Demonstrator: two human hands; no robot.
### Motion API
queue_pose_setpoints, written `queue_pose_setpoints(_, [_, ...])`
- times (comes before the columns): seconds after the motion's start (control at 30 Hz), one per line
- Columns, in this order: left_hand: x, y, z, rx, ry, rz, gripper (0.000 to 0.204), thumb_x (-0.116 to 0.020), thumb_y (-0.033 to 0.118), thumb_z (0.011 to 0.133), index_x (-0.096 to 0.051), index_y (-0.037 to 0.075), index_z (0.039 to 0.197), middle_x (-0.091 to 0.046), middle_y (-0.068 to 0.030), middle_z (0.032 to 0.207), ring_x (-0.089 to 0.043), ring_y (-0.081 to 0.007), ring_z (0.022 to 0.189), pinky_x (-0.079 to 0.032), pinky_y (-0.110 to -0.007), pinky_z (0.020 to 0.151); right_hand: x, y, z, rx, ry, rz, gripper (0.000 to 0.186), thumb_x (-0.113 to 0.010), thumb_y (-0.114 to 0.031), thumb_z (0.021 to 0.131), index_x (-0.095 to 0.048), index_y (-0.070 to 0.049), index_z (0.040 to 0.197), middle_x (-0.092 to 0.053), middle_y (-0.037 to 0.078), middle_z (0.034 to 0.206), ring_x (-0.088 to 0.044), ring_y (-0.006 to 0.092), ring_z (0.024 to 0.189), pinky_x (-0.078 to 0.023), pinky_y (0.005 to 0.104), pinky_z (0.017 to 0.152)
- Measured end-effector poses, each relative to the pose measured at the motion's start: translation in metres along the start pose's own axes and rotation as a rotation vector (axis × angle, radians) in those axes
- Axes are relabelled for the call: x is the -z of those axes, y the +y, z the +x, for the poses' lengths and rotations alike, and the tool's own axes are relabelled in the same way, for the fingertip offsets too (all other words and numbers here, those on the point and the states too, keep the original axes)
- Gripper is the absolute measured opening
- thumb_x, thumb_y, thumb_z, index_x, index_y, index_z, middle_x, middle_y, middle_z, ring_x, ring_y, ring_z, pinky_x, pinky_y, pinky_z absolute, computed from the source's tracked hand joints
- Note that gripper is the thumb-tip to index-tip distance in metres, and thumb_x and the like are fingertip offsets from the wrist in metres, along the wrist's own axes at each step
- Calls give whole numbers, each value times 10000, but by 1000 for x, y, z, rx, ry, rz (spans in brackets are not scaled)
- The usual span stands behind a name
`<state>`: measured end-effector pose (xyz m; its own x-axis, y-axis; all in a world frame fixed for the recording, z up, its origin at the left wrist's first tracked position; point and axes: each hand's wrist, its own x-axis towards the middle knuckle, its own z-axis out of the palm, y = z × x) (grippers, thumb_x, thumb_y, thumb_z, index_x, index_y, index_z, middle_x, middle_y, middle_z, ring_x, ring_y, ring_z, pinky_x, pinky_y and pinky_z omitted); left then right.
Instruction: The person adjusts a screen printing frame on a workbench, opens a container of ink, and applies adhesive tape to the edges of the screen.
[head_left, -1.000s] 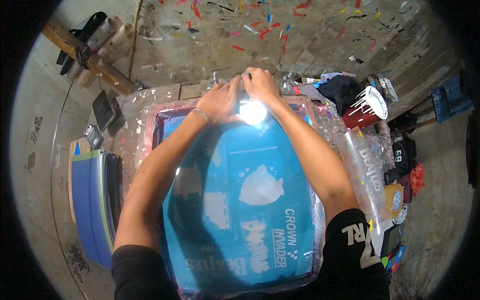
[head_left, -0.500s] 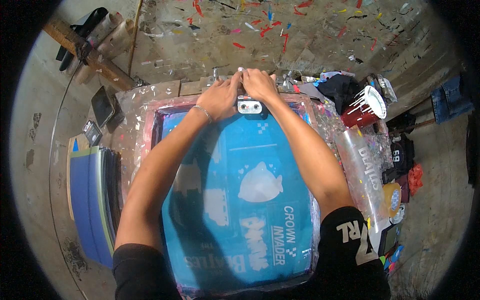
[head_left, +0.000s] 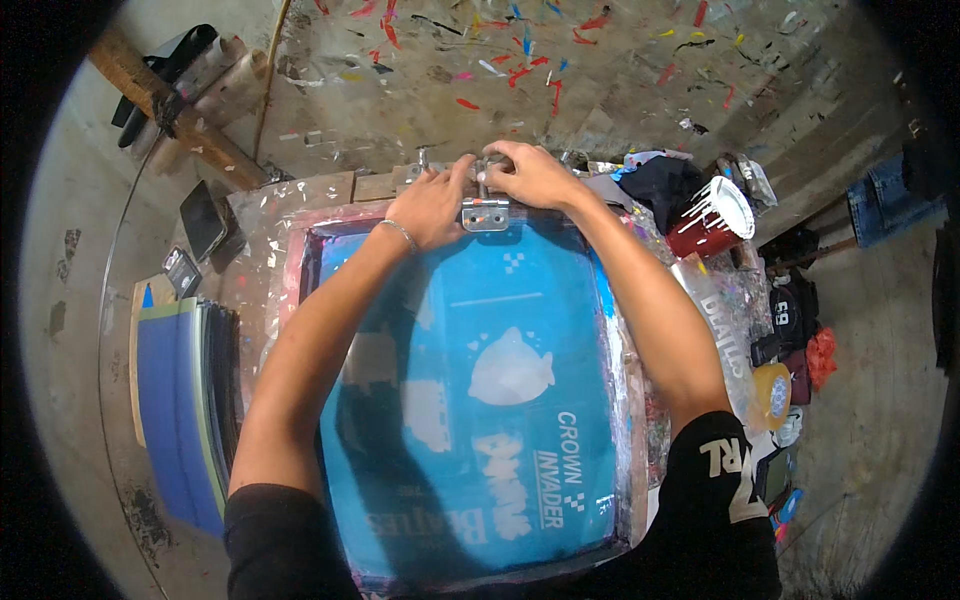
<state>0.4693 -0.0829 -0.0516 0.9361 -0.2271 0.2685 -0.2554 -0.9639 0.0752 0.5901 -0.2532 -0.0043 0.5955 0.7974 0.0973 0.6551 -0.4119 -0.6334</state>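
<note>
The black shirt [head_left: 690, 555] hides part of the screen frame [head_left: 294, 262].

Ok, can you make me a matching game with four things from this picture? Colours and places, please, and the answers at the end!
Things:
1. Paint can
2. Metal piece
3. Roll of tape
4. Framed screen

Clues:
A. Bright blue with pale shapes, lying under the forearms
B. Round and yellowish-brown, off to the right
C. Dark red, with white drips down its side
D. Silvery, right beside the left hand

Right pairs: 1-C, 2-D, 3-B, 4-A
</note>
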Motion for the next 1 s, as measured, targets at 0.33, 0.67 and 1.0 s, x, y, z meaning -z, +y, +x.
queue_pose_setpoints(0.33, [2,3,3,7,-30,-78,1006,-741,206,696,-111,-49,1438,-570,-226,1240,-543,-364,1168,-389,-437,1045,-11,3,-32,161,-73,-82,426,-699,-186,828,-624,-37,1221,-646,192,1183,-640,324,1074,-491,390,923])
queue_pose_setpoints(0.67, [1,0,5,108,-72,-125,1015,-704,127,638,-106,-3,1447,-610,-240,1171,-574,-390,1111,-410,-438,1024,-23,2,-37,109,21,56,393,-692,-207,813,-656,-99,1189,-648,170,1173,-600,393,1068,-435,454,960])
queue_pose_setpoints(1.0, [-11,-7,6,101,-36,-100,1015,-706,140,628,-123,20,1449,-607,-251,1172,-574,-416,1097,-439,-444,987,-32,18,-32,136,120,110,578,-760,-219,777,-488,-38,1254,-632,168,1147,-614,295,1068,-466,401,921])
